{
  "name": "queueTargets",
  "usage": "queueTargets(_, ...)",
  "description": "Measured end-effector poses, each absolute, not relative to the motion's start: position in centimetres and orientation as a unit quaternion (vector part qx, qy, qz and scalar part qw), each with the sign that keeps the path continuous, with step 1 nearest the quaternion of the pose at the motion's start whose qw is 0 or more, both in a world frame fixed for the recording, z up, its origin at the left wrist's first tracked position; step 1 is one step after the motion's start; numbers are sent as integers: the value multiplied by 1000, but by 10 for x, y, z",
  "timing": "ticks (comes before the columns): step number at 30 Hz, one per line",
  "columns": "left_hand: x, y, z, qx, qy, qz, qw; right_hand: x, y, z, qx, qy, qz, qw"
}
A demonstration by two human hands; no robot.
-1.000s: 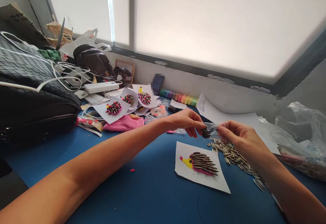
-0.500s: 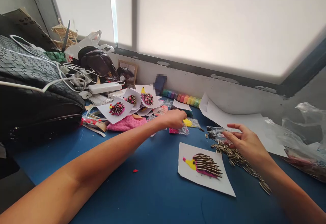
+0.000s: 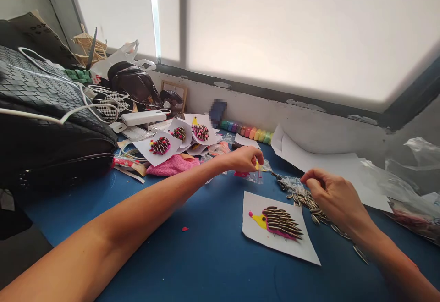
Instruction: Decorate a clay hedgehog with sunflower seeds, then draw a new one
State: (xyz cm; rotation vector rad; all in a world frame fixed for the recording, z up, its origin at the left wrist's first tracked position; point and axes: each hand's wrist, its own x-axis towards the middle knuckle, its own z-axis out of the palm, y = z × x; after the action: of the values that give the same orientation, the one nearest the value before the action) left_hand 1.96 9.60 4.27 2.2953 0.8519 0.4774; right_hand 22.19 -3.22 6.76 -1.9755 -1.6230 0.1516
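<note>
My left hand [image 3: 248, 157] reaches across the table, its fingers closed on the edge of a small clear plastic bag [image 3: 254, 177] with something pink inside. A yellow lump shows just behind those fingers. My right hand [image 3: 332, 194] pinches the corner of another clear bag [image 3: 291, 183] with black material in it. Under and beside that hand lie striped sunflower seeds [image 3: 314, 211]. In front of both hands is a white card [image 3: 305, 254] bearing a hedgehog picture [image 3: 277, 222], with a yellow face, pink nose and body, and seeds for spines.
Several finished hedgehog cards [image 3: 160, 146] lie by a pink cloth [image 3: 172, 164] at the left. A black woven bag [image 3: 51, 109] stands beyond them. Coloured clay tubs [image 3: 247, 131] line the wall. White paper sheets [image 3: 326, 164] lie behind the seeds; a red scrap [image 3: 185, 229] sits on the table.
My right fingers have gone from spread to pinched on the bag with black material. My left hand has moved slightly right, and the edge of its bag now stands up.
</note>
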Motion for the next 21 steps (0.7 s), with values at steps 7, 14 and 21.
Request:
queueTargets(7, 32, 86, 50, 835, 233, 238, 439, 210, -29, 61, -692, -620, 192, 316)
queueTargets(14, 35, 78, 55, 781, 167, 268, 539, 197, -33, 69, -658, -607, 297, 333)
queueTargets(21, 27, 86, 51, 752, 205, 166, 604, 204, -31, 69, -672, -554, 284, 401)
